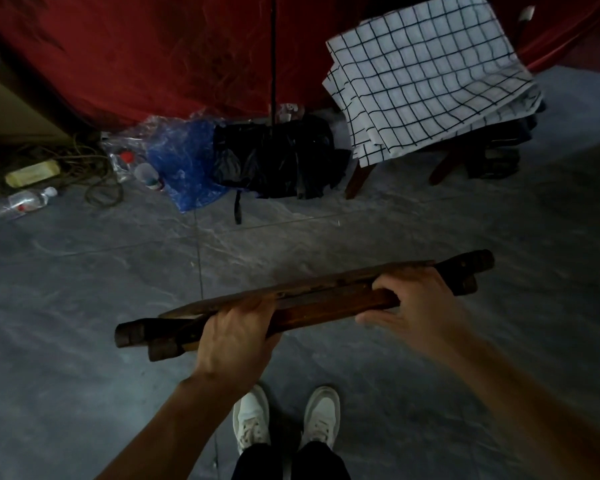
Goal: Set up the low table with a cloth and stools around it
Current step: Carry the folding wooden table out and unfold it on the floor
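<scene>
A grey marbled tile floor [84,306] is carrying clutter along the red drape: a clear plastic bottle [28,201] is lying on its side at left, beside a tangle of cord [94,168], a blue plastic bag [184,161] and a black bundle [278,157]. The table [359,178] is standing on it, wearing a checked cloth [430,74].
</scene>
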Tool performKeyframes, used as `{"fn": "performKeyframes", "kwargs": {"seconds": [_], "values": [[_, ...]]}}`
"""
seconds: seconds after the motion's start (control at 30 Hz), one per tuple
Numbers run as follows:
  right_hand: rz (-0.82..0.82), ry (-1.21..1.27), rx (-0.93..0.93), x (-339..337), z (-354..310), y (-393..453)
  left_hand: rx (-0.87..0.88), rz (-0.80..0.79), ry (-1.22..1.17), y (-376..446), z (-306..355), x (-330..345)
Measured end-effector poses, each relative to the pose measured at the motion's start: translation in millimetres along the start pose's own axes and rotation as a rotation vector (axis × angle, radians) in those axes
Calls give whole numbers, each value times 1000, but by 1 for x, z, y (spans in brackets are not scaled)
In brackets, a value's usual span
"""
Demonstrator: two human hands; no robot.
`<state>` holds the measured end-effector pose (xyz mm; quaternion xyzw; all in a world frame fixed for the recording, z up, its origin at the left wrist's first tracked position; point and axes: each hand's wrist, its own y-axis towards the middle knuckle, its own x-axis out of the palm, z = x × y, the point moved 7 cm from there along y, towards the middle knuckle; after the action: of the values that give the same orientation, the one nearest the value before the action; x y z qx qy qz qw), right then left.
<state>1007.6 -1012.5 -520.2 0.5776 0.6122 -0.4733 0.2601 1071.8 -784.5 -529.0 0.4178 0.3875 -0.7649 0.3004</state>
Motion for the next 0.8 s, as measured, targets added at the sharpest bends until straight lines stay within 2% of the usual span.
{"fn": "performKeyframes", "kwargs": {"seconds": [0.2,0.47,0.8], "values": [[-7,57,36,8,13,-15,53,8,52,-7,8,7],[-24,-7,39,26,13,-62,70,-23,87,-44,15,24],[-115,-39,73,37,11,-77,110,-62,118,-54,13,42]]}}
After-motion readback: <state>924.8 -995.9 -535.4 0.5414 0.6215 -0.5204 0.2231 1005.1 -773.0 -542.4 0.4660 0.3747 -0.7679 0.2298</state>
